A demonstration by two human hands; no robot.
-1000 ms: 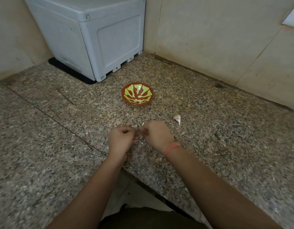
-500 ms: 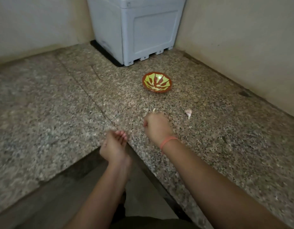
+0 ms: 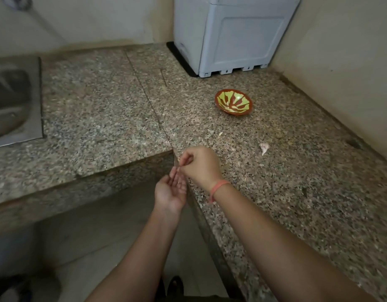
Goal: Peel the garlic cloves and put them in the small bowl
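Note:
The small bowl (image 3: 233,102), red-brown with a yellow-green star pattern, sits on the granite counter (image 3: 275,192) and looks empty. An unpeeled garlic clove (image 3: 264,147) lies on the counter to the right of my hands. My right hand (image 3: 200,165), with an orange band on the wrist, hovers at the counter's inner corner and pinches something small and pale between its fingertips; I cannot tell whether it is a clove or skin. My left hand (image 3: 171,189) is palm up with straight fingers just below those fingertips, off the counter edge. A small pale scrap (image 3: 220,133) lies beyond my hands.
A grey plastic box (image 3: 231,33) stands in the back corner behind the bowl. A steel sink (image 3: 14,101) is set in the counter at the far left. The counter is L-shaped, with floor showing below my arms. Walls close off the back and right.
My left hand has opened palm up and come back under my right hand's fingertips at the counter corner. The view has swung left, bringing the sink into sight.

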